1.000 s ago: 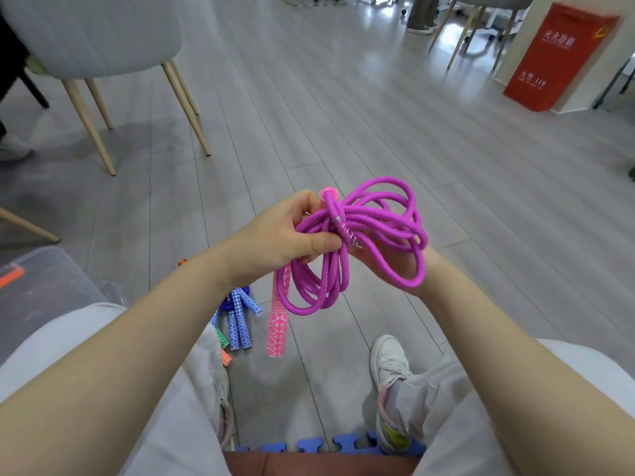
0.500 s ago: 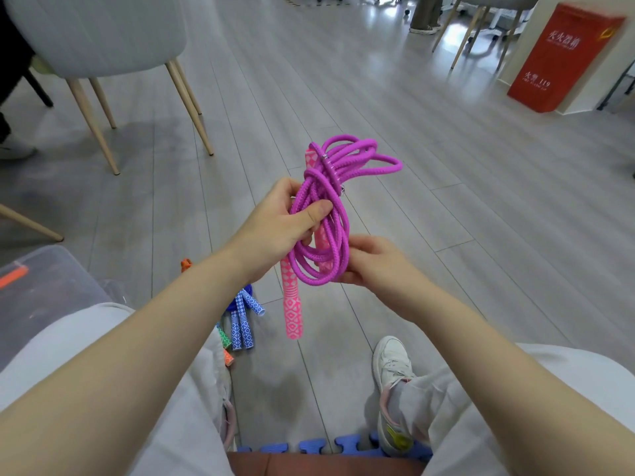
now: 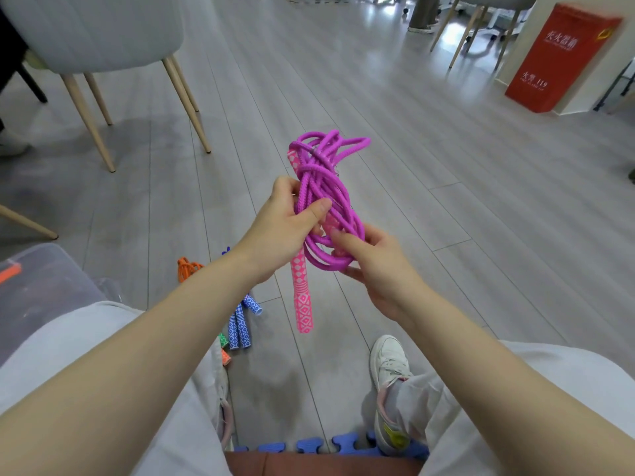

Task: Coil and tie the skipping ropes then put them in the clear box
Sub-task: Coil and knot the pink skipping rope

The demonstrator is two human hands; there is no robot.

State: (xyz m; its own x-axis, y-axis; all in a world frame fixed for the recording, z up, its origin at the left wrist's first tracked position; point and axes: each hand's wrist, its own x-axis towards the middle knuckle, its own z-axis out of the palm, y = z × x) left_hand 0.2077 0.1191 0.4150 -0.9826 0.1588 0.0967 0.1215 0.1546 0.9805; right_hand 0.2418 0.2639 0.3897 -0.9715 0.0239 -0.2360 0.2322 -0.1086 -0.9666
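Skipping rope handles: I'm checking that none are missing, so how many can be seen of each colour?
Pink handles, on the held purple rope: 2
Blue handles: 3
Green handle: 1
Orange handle: 1
Total: 7 in view

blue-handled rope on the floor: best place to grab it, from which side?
Probably the paired blue handles: straight and rigid, lying side by side on the floor. Come from above, pinching across both. The left forearm hides its cord, and the left hand grips the purple rope.
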